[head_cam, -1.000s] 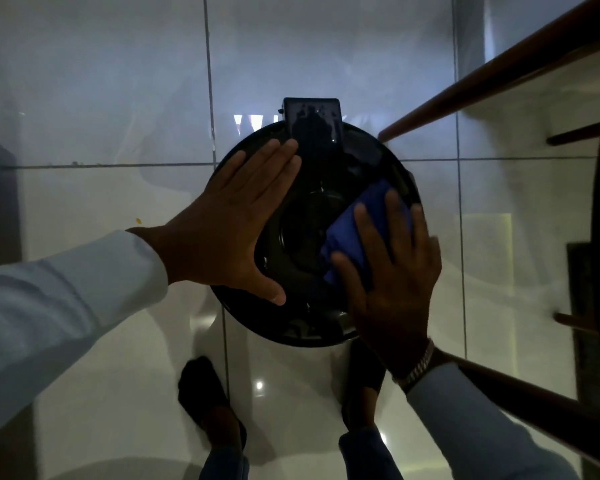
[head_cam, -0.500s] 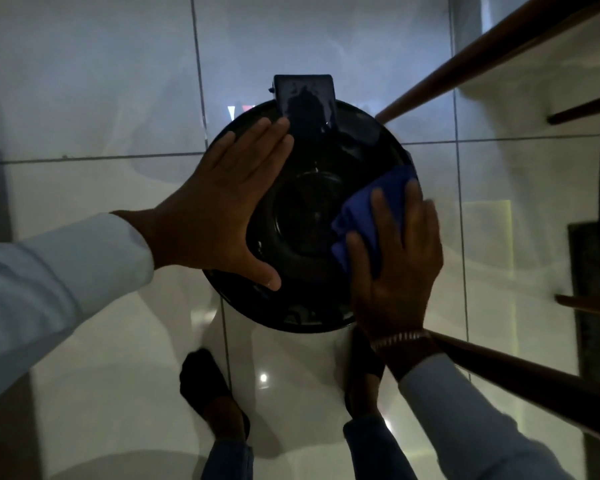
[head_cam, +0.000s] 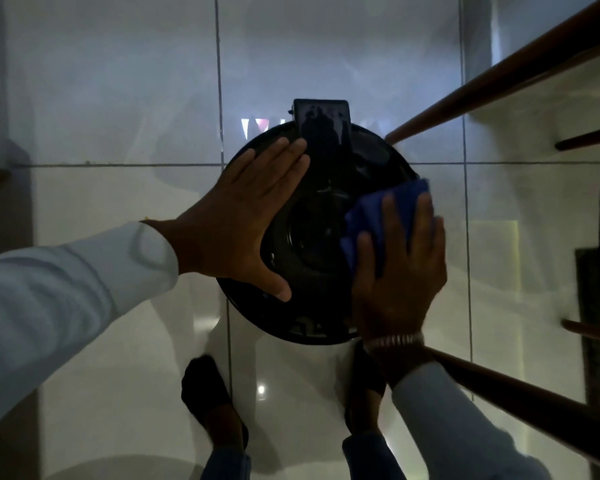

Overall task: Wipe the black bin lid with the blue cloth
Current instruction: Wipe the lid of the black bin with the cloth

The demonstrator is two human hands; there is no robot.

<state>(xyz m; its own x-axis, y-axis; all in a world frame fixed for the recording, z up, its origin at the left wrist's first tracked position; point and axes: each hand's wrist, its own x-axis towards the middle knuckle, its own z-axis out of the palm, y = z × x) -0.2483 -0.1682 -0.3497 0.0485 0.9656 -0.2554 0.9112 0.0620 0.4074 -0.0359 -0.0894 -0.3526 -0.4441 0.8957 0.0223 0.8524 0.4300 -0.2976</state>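
Flat-fingered right hand [head_cam: 399,282] presses one blue cloth [head_cam: 366,220] onto black bin lid [head_cam: 319,237]; left hand [head_cam: 236,226] lies flat beside; two wooden rails [head_cam: 499,72] crowd frame right.

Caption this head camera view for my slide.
Left hand rests flat on the black bin lid while the right hand presses the blue cloth onto it.

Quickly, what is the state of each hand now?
Left hand: open, flat on the round glossy black bin lid.
Right hand: open, pressing the folded blue cloth on the lid.

Dim rm; glossy pale tile floor [head_cam: 326,64], dark grout; wooden rails [head_cam: 499,79] rt.
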